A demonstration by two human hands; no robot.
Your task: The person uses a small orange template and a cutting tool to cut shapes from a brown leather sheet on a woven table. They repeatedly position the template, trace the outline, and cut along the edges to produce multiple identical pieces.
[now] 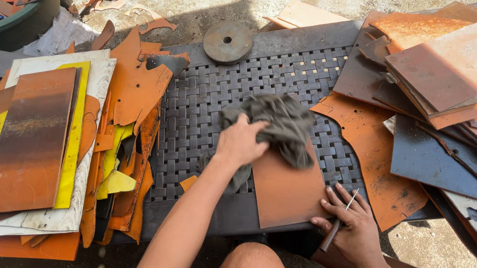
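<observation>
a: which items do the two hands engage?

b: the left hand is clenched around a grey rag, pressing it onto the upper part of an orange sheet. the sheet lies flat on the dark woven table, near its front edge, between the two forearms.

a: and the other hand?

b: the right hand rests on the sheet's lower right corner, fingertips touching its edge, while grasping a thin pointed tool with a wooden handle; the metal tip points up and away from the person.

a: what surrounds the work area?

b: to the left, a stack of rusty and yellow panels beside a heap of irregular orange offcuts. to the right, overlapping rusted and dark plates, one large orange piece lying just beside the sheet. a round metal disc with a centre hole sits at the table's far edge. the person's bare knee shows below the table.
</observation>
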